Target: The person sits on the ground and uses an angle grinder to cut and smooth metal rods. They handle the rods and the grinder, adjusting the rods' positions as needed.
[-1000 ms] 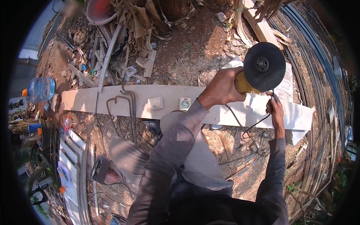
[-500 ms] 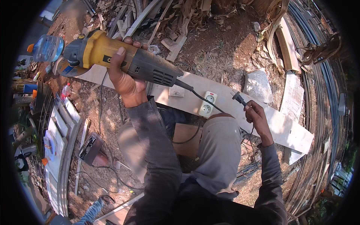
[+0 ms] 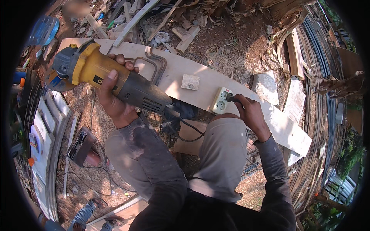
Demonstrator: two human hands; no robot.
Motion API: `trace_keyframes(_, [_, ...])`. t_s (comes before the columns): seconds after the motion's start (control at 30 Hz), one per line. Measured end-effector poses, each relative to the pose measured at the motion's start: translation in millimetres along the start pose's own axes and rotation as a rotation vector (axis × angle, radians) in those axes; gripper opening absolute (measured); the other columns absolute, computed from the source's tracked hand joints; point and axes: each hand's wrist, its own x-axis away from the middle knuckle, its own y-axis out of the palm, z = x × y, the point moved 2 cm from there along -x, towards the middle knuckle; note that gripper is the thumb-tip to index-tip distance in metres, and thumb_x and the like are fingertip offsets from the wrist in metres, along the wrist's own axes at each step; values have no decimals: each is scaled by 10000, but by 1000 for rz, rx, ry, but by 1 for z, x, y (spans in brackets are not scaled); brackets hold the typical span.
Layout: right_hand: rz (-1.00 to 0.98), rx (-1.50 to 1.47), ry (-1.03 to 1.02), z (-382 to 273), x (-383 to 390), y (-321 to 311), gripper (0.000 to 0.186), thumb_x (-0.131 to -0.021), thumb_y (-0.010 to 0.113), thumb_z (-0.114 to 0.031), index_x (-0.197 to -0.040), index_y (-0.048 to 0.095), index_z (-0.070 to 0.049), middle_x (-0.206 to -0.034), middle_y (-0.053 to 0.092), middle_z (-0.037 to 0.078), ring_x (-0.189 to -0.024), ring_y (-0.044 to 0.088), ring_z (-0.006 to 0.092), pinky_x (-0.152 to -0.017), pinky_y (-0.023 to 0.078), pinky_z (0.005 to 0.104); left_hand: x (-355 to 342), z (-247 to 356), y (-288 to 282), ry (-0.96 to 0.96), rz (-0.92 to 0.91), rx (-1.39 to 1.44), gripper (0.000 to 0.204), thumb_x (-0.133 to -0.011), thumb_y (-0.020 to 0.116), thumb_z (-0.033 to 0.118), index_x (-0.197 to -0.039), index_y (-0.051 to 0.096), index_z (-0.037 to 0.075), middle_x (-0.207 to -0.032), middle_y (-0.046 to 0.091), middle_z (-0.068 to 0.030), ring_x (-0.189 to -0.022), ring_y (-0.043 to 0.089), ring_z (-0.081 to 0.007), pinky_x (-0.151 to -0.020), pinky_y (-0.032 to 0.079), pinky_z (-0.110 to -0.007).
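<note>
My left hand is wrapped round the body of a yellow and black angle grinder, held up at the left with its disc end pointing away left. A dark cord leaves the grinder's rear and loops down by my knee. In my right hand is a dark power plug, pinched at the upper socket of a white two-outlet power strip. Whether its pins are fully in is hidden. The strip lies on a long pale plank in front of my knees.
Bent metal rods and a small wood block lie on the plank. Beyond it are a stone and scrap wood. At left lie stacked boards, a brown power tool and a water jug. Another person's legs show lower left.
My right hand has moved left with the plug, from beside the power strip to its upper socket. The grinder in my left hand has shifted slightly down and left. The view has shifted too.
</note>
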Motion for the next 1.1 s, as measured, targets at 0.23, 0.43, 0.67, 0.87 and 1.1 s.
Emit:
trace_keyframes(0.23, [-33, 180, -141, -3, -15, 29, 163, -907, 628, -45, -1068, 653, -32, -889, 690, 176, -783, 704, 392, -709, 570, 495, 1, 2, -9, -17, 28, 0, 506, -864, 691, 93, -1304, 485, -45, -1112, 586, -162, -998, 642, -279, -928, 556, -436])
trace_keyframes(0.43, [-14, 217, -153, -5, -28, 35, 147, -912, 631, -47, -1053, 666, -25, -918, 704, 168, -813, 705, 384, -716, 574, 483, -1, 7, -9, -10, 65, -59, 481, -847, 701, 84, -1269, 514, -54, -1084, 606, -170, -953, 665, -283, -846, 593, -419])
trace_keyframes(0.67, [-19, 263, -219, -9, -31, 36, 134, -841, 631, 0, -973, 647, -13, -854, 695, 169, -753, 702, 374, -681, 577, 470, -1, 3, -14, -18, 86, -114, 472, -841, 703, 73, -1260, 529, -54, -1077, 627, -169, -942, 680, -276, -829, 608, -414])
trace_keyframes(0.87, [-119, 190, -127, -3, -34, 30, 125, -931, 661, -83, -1031, 664, -10, -900, 705, 186, -816, 692, 406, -714, 557, 485, -5, -2, -12, -28, 69, -139, 485, -843, 714, 79, -1269, 526, -55, -1084, 630, -171, -948, 681, -275, -828, 606, -414])
trace_keyframes(1.1, [-126, 143, -147, 1, -36, 39, 191, -903, 703, -153, -994, 631, -2, -899, 704, 189, -823, 691, 420, -715, 559, 495, -5, -10, -18, -28, 70, -120, 490, -841, 715, 70, -1273, 521, -56, -1095, 627, -174, -953, 679, -274, -825, 603, -413])
